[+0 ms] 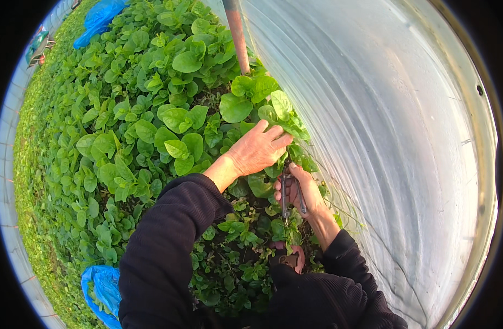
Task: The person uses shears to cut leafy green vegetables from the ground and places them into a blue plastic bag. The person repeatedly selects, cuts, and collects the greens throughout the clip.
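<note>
My left hand (257,149) reaches into broad-leaved green plants, its fingers curled around a leafy shoot (290,117) beside the plastic sheeting. Its fingertips are partly hidden among the leaves. Just below and to the right, my right hand (305,191) is wrapped around metal pruning shears (285,197) with a spring between the handles. The handle ends point back towards me. Leaves and fingers hide the blades, close to the stems under my left hand.
Translucent plastic sheeting (379,123) curves along the right side. A rusty metal pole (237,37) rises from the bed ahead. Blue plastic bags lie at far left (99,20) and near left (103,290), the nearer holding leaves. A wheelbarrow (39,49) stands far off.
</note>
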Tool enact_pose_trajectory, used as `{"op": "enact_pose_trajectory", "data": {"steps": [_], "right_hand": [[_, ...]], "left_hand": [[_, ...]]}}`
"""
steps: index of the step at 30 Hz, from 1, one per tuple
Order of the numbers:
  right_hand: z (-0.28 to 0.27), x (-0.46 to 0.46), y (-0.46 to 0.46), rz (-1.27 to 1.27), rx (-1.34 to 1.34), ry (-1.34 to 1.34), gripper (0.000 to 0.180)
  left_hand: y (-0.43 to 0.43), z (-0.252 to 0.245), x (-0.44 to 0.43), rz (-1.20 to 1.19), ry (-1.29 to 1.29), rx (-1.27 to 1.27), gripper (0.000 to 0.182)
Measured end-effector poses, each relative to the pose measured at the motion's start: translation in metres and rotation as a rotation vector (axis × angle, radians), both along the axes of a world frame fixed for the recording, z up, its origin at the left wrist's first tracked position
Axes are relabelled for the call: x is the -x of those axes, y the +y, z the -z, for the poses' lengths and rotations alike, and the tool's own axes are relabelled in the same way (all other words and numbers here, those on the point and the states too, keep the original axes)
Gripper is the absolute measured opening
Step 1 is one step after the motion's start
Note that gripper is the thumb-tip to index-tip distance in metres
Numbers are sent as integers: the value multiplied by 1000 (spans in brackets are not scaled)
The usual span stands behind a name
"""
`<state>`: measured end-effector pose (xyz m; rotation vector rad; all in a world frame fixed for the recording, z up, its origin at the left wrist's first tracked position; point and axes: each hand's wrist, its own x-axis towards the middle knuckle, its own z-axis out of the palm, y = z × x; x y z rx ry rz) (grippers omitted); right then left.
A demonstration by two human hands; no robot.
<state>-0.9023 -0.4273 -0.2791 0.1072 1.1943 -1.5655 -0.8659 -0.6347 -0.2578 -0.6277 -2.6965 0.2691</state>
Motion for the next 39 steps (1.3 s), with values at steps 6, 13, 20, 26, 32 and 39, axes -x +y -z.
{"op": "enact_pose_trajectory", "data": {"steps": [6, 13, 20, 26, 32, 39], "right_hand": [[4, 14, -17, 17, 65, -103, 36], [6, 27, -33, 82, 45, -179, 35], [-9, 3, -21, 61, -13, -159, 41], [-15, 0, -17, 83, 81, -114, 40], [-26, 11, -27, 59, 141, -96, 44], [-38, 21, -58, 27, 242, -141, 44]], "left_hand": [[8, -13, 17, -186, -258, 313, 21], [10, -9, 26, -323, -348, 408, 19], [-16, 4, -2, -208, -195, 188, 13], [-51, -27, -30, -313, -34, 54, 13], [-74, -63, -47, -368, 33, 98, 25], [-56, -39, -14, -424, -294, 392, 68]]}}
